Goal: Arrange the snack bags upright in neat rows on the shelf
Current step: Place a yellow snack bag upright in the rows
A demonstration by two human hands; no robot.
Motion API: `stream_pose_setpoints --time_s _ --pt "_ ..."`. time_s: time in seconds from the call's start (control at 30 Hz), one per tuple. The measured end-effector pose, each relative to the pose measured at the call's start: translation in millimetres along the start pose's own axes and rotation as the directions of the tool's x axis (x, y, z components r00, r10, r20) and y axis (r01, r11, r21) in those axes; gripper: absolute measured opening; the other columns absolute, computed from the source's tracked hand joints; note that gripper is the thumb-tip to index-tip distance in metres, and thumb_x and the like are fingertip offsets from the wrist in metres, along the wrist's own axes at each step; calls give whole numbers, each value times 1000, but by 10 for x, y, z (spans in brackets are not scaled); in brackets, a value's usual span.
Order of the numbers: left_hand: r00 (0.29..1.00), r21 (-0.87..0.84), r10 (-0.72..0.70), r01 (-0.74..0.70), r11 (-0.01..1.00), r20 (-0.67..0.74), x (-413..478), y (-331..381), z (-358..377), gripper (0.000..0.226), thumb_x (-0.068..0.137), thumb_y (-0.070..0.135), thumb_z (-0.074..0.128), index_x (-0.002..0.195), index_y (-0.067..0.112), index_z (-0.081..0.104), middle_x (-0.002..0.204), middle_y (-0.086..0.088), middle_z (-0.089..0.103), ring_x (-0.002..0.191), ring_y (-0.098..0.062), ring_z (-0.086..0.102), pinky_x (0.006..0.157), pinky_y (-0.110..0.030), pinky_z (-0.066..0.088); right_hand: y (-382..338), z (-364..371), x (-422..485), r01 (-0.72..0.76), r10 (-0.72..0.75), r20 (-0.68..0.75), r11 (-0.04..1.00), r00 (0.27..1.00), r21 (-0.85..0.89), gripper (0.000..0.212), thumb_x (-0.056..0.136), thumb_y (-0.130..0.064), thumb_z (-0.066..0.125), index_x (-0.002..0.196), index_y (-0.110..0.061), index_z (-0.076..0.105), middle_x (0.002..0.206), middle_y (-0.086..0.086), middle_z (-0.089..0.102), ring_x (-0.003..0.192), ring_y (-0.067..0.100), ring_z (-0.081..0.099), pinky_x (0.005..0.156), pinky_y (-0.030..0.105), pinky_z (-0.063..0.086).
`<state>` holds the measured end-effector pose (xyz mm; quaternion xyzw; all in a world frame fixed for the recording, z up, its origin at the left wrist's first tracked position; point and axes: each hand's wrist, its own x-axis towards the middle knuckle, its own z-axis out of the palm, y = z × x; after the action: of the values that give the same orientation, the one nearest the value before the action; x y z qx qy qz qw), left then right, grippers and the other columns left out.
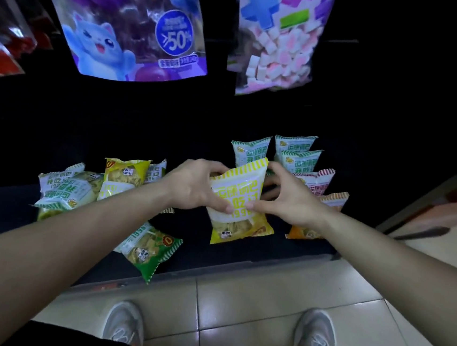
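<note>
Fingers of left hand (pixel 192 186) and right hand (pixel 288 202) tight round yellow bag (pixel 240 225)

bare dark shelf (pixel 292 248) gap between toppled bags (pixel 66 188) left, upright bags (pixel 297 158) right

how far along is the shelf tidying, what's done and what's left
Done: on the right, light green bags, a red bag and an orange bag stand in rows. In hand: the left hand and right hand both grip a yellow bag beside that group. Left: a loose heap of bags on the left and a dark green bag lying flat at the shelf edge. Roughly halfway.
</note>
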<state>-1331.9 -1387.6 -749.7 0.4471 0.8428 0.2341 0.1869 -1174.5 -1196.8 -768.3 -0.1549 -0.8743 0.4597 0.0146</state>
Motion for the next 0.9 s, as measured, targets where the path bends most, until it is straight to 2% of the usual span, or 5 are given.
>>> stream_pose_setpoints --time_s 0.13,0.47,0.57,0.73,0.9 --pt "994 31 -26 29 999 -107 182 -10 151 97 49 74 77 132 29 55 100 18 58 77 2 54 56 -9 34 143 -37 50 -19 19 -54 1000 998 -2 62 78 -47 80 128 -37 44 110 -15 63 85 2 69 70 24 55" --pt "981 180 -132 157 971 -144 1162 -280 591 93 58 62 84 138 28 52 129 0 62 110 -21 60 78 -28 48 766 -228 59 -135 161 -13 778 987 -613 54 90 -53 58 136 -29 46 131 -4 53 116 19 53 75 33 40" --pt "977 177 -164 187 966 -136 1515 -322 845 93 62 56 85 142 26 49 137 -4 57 116 -26 58 85 -34 50 907 -236 82 -131 167 -7 749 986 -649 52 90 -53 57 136 -30 46 130 -5 51 117 20 52 71 32 33" --pt "965 192 -191 226 955 -181 1912 -364 1249 89 66 51 85 143 27 46 131 -11 58 106 -32 61 67 -35 46 1040 -229 143 -144 182 -6 755 983 -640 50 90 -52 57 134 -30 47 129 -5 50 115 19 52 70 33 36" --pt "968 215 -203 232 949 -151 2090 -392 1377 88 65 50 86 141 25 48 132 -9 56 113 -31 58 81 -41 54 1081 -250 216 -155 174 -28 784 984 -601 49 90 -51 58 133 -30 49 129 -4 51 114 20 53 72 33 39"
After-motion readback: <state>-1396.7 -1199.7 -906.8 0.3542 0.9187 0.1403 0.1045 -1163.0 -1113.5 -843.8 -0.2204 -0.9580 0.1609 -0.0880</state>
